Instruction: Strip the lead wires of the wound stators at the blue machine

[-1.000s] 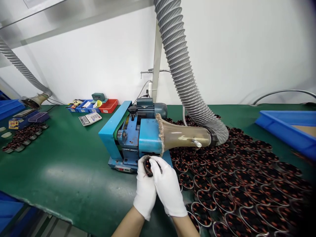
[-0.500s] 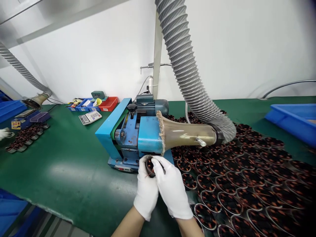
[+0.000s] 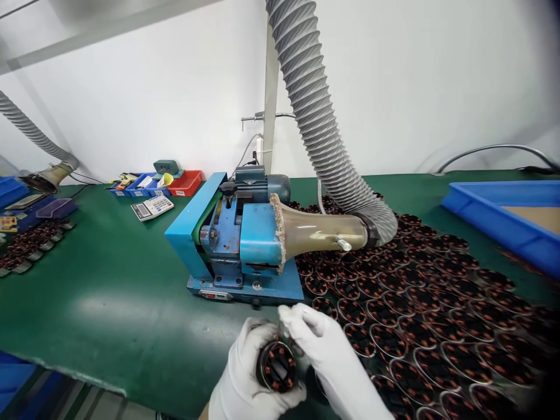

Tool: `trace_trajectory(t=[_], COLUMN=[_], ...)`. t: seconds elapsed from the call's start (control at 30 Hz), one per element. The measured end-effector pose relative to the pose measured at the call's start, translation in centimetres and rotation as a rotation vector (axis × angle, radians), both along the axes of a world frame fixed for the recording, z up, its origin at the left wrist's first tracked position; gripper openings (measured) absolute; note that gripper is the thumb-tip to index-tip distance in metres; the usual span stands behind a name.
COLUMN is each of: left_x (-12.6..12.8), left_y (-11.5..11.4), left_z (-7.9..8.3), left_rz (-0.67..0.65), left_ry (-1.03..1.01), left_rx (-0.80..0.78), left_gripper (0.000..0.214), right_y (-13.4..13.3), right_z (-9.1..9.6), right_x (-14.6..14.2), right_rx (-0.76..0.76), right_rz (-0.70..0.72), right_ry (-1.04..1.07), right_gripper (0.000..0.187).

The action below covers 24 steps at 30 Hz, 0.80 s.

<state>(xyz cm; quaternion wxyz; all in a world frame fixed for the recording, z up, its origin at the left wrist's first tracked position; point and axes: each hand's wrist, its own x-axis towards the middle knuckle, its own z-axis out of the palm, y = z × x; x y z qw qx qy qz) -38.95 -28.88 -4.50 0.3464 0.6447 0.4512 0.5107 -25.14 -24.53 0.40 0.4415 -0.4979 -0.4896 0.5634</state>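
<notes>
Both my hands wear white gloves and are low in the view, near the table's front edge. My left hand [image 3: 247, 379] is wrapped round a round motor stator [image 3: 277, 366] with copper windings, its open end facing me. My right hand [image 3: 332, 356] pinches at the stator's upper right rim, fingers closed on it. Just beyond them stands a blue bench machine [image 3: 238, 245] with a funnel-shaped nozzle [image 3: 315, 233] joined to a grey ribbed hose [image 3: 315, 116].
Many more stators [image 3: 415, 303] lie in rows on the green table [image 3: 109, 280] to the right. A blue tray [image 3: 503, 221] sits far right. A calculator [image 3: 152, 206], small bins [image 3: 175, 184] and another stator group [image 3: 26, 245] are at left.
Both hands have pulled the stator back from the machine's front slot toward me and turned its open end up to face the camera.
</notes>
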Motion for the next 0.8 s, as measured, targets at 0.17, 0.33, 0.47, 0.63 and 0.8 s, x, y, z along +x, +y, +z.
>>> trace_trajectory(t=[0.17, 0.33, 0.47, 0.63, 0.8], left_x=[-0.4, 0.2, 1.3, 2.0, 2.4], left_y=[-0.5, -0.5, -1.1, -1.5, 1.1], left_z=[1.2, 1.1, -0.5, -1.4, -0.1], left_rz=[0.111, 0.036, 0.197, 0.318, 0.294], left_ry=[-0.024, -0.057, -0.091, -0.184, -0.248], left_rx=[0.027, -0.001, 0.053, 0.022, -0.162], left_gripper=[0.048, 0.058, 0.057, 0.05, 0.048], right_y=[-0.3, -0.8, 0.1, 1.6, 0.3], right_z=[1.5, 0.8, 0.7, 0.4, -1.0], right_x=[0.3, -2.1, -1.8, 1.1, -0.8], right_rx=[-0.158, 0.039, 0.048, 0.096, 0.188], right_rz=[-0.081, -0.038, -0.126, -0.478, -0.195], right_ry=[0.396, 0.145, 0.21, 0.406, 0.027], right_gripper=[0.032, 0.013, 0.006, 0.017, 0.019])
